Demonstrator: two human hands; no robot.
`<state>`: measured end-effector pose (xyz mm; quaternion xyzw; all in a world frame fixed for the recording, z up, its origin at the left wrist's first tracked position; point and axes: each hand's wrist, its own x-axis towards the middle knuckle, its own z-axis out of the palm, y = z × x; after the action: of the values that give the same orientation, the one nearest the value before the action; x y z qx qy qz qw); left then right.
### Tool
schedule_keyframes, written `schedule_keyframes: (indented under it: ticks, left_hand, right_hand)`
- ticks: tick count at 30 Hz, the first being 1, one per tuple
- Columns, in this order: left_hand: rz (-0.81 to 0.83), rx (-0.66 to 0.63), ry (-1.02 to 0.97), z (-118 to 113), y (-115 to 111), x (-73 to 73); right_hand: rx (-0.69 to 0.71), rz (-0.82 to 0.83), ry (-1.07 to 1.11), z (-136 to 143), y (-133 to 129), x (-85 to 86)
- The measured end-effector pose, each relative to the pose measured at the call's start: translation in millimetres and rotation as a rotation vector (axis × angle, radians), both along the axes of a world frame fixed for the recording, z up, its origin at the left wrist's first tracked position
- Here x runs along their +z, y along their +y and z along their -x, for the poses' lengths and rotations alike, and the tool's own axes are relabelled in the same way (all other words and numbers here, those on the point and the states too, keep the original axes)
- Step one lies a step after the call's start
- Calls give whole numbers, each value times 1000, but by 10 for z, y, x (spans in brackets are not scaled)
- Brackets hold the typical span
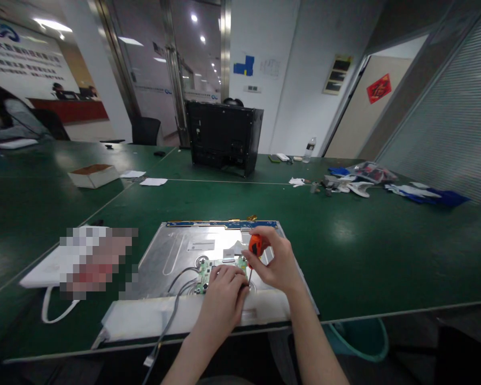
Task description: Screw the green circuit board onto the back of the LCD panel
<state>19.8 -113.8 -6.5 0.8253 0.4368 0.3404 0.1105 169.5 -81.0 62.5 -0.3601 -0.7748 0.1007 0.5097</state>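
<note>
Holding a screwdriver (255, 246) in the right hand (279, 263), tip down near the right edge of a circuit board (205, 271).
Laying the left hand (225, 295), bunched, over the circuit board on a silver panel (154, 270) atop the surface (369, 256), hiding any grip underneath.

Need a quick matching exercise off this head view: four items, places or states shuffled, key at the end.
Things
1. screwdriver
2. circuit board
3. bin
4. bottle

Places or states
A. below the near edge of the table
B. held in the right hand
C. standing upright at the table's far side
D. partly covered by the left hand

Pairs: 1-B, 2-D, 3-A, 4-C
</note>
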Motion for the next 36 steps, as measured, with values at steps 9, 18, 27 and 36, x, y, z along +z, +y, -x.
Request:
schedule_keyframes:
  ticks: [9,18,27,36]
  left_hand:
    - [13,-8,4,0,-6,11]
    - [18,-5,-8,3,-8,-6]
    - [25,-2,20,-1,6,-17]
    - [11,2,20,-1,1,-37]
  right_hand:
    - [-74,-38,-67,-29,-68,-2]
    - [-52,-34,-94,-20,-111,35]
    - [-74,-43,-146,-31,-131,42]
    - [-8,12,-193,-65,-172,113]
